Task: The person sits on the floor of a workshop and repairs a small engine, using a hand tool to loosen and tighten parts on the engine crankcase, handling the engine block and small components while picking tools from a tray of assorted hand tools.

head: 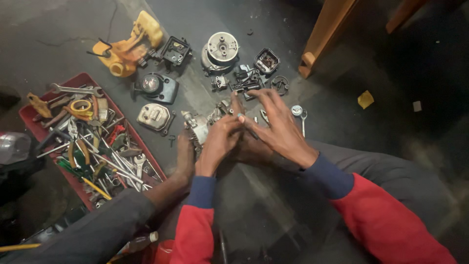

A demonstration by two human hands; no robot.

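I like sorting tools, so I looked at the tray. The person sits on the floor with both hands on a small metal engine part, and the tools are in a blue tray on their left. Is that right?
Not quite: the tray is red, not blue, as the head view shows. The rest holds: the left hand and right hand are on the small metal engine part, and the tools lie in that tray on their left.

Left hand (218, 142) curled, fingertips pinched — right hand (278, 129) flat, fingers splayed, touching.

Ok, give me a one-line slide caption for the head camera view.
Both hands, left hand and right hand, work on a small engine block beside a red tool tray.
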